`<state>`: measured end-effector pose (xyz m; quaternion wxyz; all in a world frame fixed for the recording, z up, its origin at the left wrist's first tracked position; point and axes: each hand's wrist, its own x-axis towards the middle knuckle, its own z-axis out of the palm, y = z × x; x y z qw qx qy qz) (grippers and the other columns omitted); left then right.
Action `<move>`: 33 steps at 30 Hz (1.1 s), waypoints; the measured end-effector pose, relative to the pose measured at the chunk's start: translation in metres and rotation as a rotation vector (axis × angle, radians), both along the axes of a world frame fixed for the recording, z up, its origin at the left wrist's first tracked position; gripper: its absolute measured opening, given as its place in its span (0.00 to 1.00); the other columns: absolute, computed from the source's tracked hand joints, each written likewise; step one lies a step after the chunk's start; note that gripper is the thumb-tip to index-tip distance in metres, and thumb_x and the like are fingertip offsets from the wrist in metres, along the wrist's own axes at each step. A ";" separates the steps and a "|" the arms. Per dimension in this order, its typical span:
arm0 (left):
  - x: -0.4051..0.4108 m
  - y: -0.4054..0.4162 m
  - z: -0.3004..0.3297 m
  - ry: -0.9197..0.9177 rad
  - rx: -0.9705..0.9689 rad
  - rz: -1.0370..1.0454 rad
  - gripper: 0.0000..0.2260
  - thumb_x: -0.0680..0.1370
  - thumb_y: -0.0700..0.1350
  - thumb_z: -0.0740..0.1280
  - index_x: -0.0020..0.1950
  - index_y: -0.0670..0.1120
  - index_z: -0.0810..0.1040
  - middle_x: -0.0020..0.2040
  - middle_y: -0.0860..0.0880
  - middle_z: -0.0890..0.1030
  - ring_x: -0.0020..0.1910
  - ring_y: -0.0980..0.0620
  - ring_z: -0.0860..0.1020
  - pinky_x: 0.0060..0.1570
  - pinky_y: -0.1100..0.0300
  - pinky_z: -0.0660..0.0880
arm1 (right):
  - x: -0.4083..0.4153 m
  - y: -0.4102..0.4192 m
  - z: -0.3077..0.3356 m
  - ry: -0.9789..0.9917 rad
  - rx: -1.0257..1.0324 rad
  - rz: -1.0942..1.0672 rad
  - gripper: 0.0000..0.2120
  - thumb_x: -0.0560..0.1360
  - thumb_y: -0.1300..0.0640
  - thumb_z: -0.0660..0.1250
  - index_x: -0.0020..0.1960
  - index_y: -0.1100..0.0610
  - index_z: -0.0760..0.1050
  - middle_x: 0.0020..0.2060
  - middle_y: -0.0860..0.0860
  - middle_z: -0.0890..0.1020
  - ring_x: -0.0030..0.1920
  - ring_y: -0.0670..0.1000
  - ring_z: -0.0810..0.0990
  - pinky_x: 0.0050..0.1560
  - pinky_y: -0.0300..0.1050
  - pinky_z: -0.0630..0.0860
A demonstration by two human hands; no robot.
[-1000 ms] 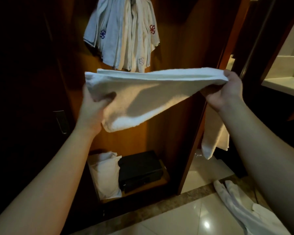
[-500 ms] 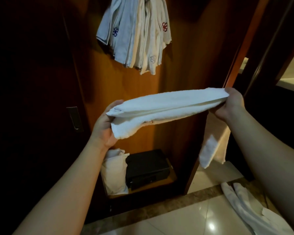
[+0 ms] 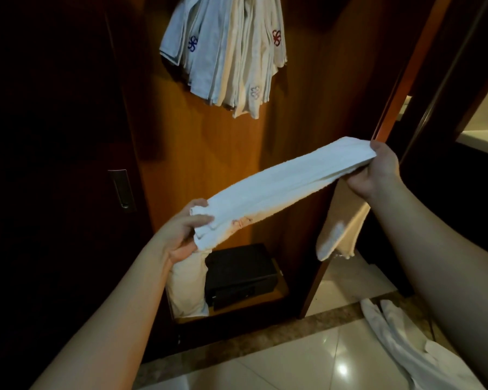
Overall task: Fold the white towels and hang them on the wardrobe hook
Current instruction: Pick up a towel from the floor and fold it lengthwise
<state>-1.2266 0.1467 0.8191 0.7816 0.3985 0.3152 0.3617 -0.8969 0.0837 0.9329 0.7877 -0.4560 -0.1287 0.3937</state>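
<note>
Head view. Folded white towel: a long narrow band held in the air in front of the open wardrobe, sloping from lower left up to upper right. Left hand: fingers and thumb curled round the lower end of the band, clamped on it. Right hand: thumb on top, fingers under, pinching the upper end.

Hung towels: a bunch of white cloths hanging at the top of the wardrobe's back panel, above the held towel and apart from it; blue, red and pale embroidered emblems show on them. The hook itself is hidden.

Wardrobe floor: a black safe with a white bag touching its left side.

Another towel: hanging below the right hand by the wardrobe's side wall.

Tiled floor: a white garment lying at lower right.
</note>
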 end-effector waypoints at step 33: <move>0.153 -0.031 0.135 -0.062 0.540 0.151 0.54 0.59 0.85 0.50 0.78 0.56 0.64 0.77 0.55 0.67 0.76 0.57 0.62 0.75 0.55 0.57 | -0.134 0.038 0.126 -0.523 0.028 0.223 0.24 0.77 0.38 0.62 0.62 0.56 0.75 0.57 0.54 0.80 0.59 0.56 0.78 0.65 0.57 0.74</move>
